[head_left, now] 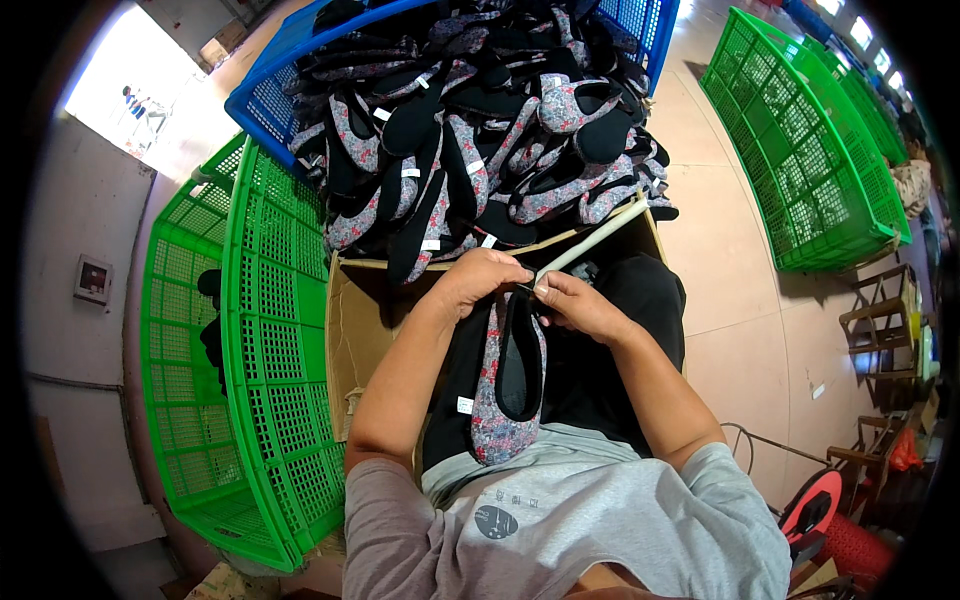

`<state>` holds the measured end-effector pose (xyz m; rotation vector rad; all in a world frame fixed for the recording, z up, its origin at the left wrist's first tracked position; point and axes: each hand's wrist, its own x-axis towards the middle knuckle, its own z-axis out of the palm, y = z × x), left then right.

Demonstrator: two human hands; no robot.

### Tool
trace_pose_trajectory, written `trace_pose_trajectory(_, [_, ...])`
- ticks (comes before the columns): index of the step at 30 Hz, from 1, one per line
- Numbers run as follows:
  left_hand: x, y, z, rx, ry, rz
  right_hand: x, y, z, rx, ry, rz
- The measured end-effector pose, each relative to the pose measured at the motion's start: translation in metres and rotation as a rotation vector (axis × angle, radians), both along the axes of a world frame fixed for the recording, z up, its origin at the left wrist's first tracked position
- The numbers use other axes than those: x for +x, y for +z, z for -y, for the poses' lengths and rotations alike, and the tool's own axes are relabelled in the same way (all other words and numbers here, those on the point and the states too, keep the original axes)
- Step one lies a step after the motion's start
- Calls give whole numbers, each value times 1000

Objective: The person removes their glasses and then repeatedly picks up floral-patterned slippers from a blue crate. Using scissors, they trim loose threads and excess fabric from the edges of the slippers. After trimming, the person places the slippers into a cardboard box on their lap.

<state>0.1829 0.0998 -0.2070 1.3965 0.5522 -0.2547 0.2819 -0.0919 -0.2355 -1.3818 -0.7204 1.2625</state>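
A floral grey-and-red slipper with black edging hangs down over my lap, its opening facing up and a small white tag at its side. My left hand pinches the slipper's upper end, fingers closed. Close beside it, my right hand has thumb and fingers pressed together on the same end. A thin dark bit shows between the fingertips, too small to make out. From just behind my right fingertips a pale rod slants up to the cardboard box's rim.
Before me an open cardboard box stands below a heaped pile of similar slippers, which spills from a blue crate. Tall green crates stand at my left, another green crate at the far right. Wooden stools are on the right.
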Motion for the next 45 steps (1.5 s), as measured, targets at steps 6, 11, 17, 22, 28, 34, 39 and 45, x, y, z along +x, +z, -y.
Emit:
trace_pose_trajectory(6, [0,-1,-1,-6,14,-10,2,-4,2,-13,18,-11])
trace_pose_trajectory(11, [-1,-1,0,-14,23,-7,1,-2,3,-13,20,-9])
trace_pose_trajectory(17, [-1,-6,-2,-21,12,16,-2,3,1,6,4,-20])
trace_pose_trajectory(22, [-1,0,0,-7,9,4,-2,-7,-1,49,-14,-10])
trace_pose_trajectory(28, [0,-2,0,1,6,1,-4,-7,-1,52,-33,2])
trace_pose_trajectory(34, [0,-5,-1,-10,-1,0,-3,-8,-1,56,-4,-13])
trace_pose_trajectory(39, [1,-5,-1,6,-9,-4,-2,-11,-2,40,-12,-27])
trace_pose_trajectory(45, [2,0,1,16,-20,-5,0,-16,-1,30,-12,8])
